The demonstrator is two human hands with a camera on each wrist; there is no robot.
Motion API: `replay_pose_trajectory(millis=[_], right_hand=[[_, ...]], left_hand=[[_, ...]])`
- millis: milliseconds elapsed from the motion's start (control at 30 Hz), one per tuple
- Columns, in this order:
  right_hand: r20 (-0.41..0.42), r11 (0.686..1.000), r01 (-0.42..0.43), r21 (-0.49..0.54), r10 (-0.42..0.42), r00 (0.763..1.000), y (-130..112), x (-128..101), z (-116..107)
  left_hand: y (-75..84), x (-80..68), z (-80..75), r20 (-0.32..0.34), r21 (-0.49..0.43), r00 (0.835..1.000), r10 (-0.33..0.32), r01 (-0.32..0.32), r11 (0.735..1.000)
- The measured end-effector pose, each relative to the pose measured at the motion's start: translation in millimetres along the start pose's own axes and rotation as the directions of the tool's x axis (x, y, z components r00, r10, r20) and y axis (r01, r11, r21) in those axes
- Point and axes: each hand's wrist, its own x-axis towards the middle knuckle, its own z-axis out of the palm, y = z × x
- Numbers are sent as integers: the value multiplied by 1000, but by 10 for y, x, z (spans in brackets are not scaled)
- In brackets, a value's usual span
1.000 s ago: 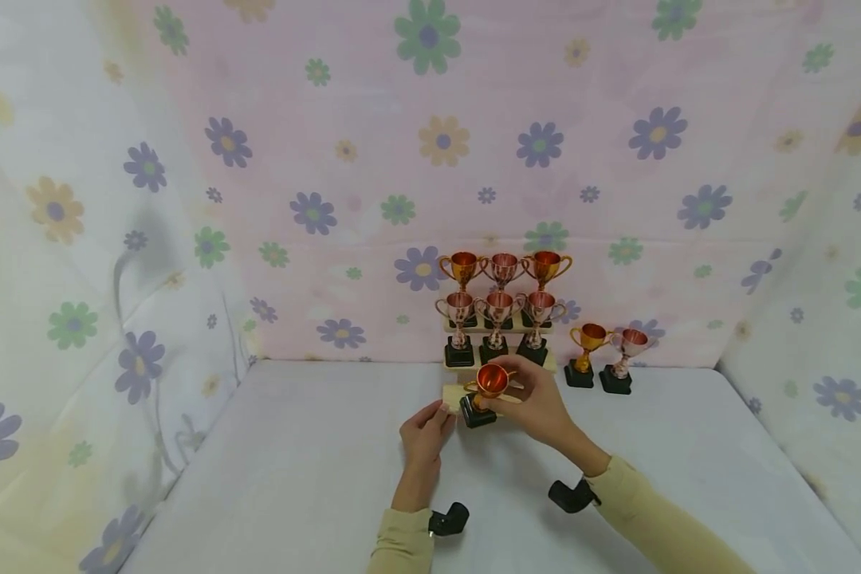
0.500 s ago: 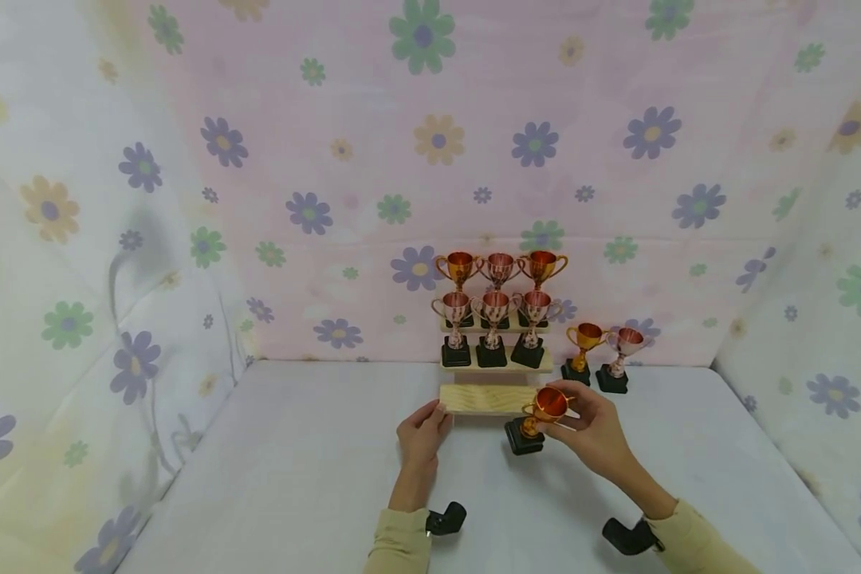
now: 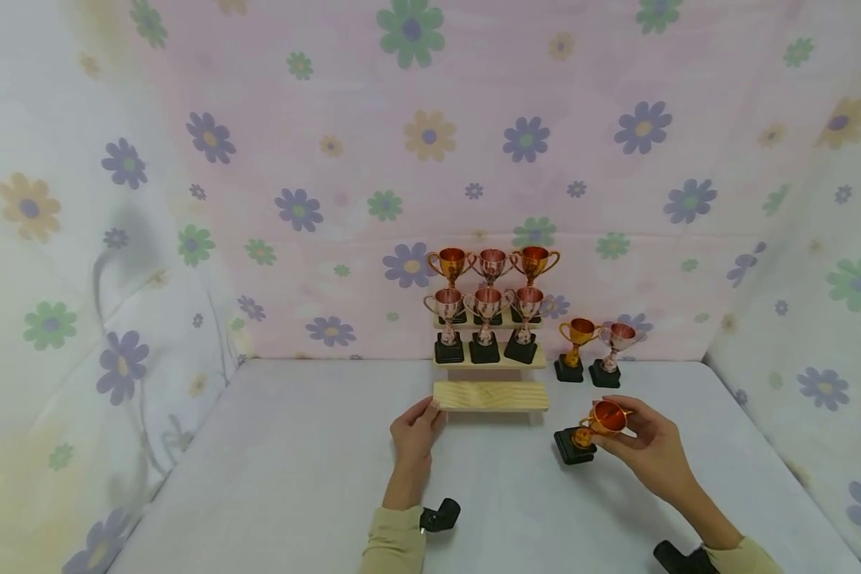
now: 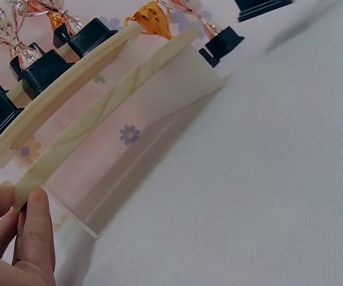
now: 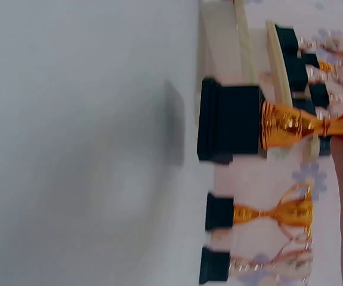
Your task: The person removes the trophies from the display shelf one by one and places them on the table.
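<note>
The gold trophy (image 3: 583, 438) gleams like polished metal, a round two-handled cup on a ringed, waisted stem, set in a glossy black stepped block. It hangs just above the desk (image 3: 294, 470), to the right of the stepped wooden stand and in front of two more trophies, one yellow-gold (image 3: 579, 333) and one rose-gold (image 3: 612, 351), that stand side by side. The desk's white covering shows a fine, ribbed weave up close.

The stand's lowest board (image 3: 490, 396) is pale wood with wavy grain and a smooth front edge. On the middle step stand three shiny rose-gold trophies (image 3: 486, 319); on the top step is a row of three (image 3: 493, 265), gold at each end and rosy between. Behind it all hangs a soft, creased cloth (image 3: 430, 191) printed with daisies.

The right hand (image 3: 649, 445) reaches in from the right, thumb and fingers pinching the gold trophy around its cup, which tips toward the palm. The left hand (image 3: 412, 434) pinches the left end of the lowest board, fingertips (image 4: 38, 205) tucked beneath, its forearm pointing nearly straight ahead.
</note>
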Motion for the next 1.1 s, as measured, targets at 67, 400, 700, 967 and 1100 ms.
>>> replay_pose_trajectory(millis=[67,400,700,967,1100], right_hand=[[-16,1000,-4,-4,4,1000,32,-26,-99],[-104,998,-24,51,29,994,220,-45,-522],[-190,982,-84,-170,51,980,425,46,-901],[-242,960,-131,-246,70,968,585,304,-1095],[-250,954,-158,-255,93,964,648,455,-1142]], left_hand=[[8,2,2,-4,2,1000,-1,1,1000],[-12,27,-9,-7,8,1000,6,-6,1000],[-30,32,13,-12,0,1000,-2,2,1000],[-11,26,20,-21,14,1000,-12,12,1000],[-13,10,7,-24,18,1000,-10,10,1000]])
